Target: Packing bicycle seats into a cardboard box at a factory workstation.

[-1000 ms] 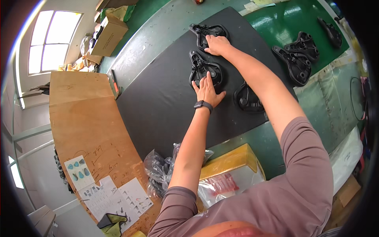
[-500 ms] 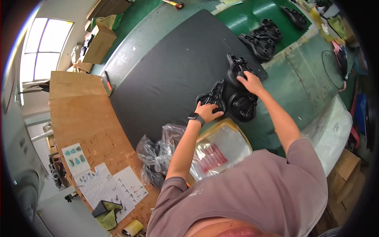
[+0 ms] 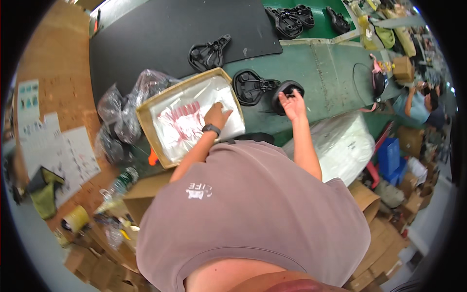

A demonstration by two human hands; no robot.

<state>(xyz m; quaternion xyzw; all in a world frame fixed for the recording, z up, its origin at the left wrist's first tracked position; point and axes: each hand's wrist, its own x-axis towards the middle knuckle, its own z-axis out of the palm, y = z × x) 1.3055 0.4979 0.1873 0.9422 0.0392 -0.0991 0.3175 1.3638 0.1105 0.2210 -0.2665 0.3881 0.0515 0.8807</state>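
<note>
My left hand, with a dark watch on its wrist, is over a shallow cardboard box lined with clear plastic. Its thumb is spread and it holds nothing I can see. Beside it in the box lie red-and-white packets. My right hand is palm up with fingers apart, against a black bicycle saddle that looks tilted. Left of that saddle another one rests underside up on the green table. A third saddle lies on the black mat, beyond the box.
More saddles lie at the far side on green, with a single one to their right. Clear plastic bags sit left of the box. A plastic-wrapped bundle stands on the right. Further right a person is visible.
My left hand has left a saddle and moved into the box. My right hand has shifted nearer with a saddle, now off the mat. The view has turned down toward the box.
</note>
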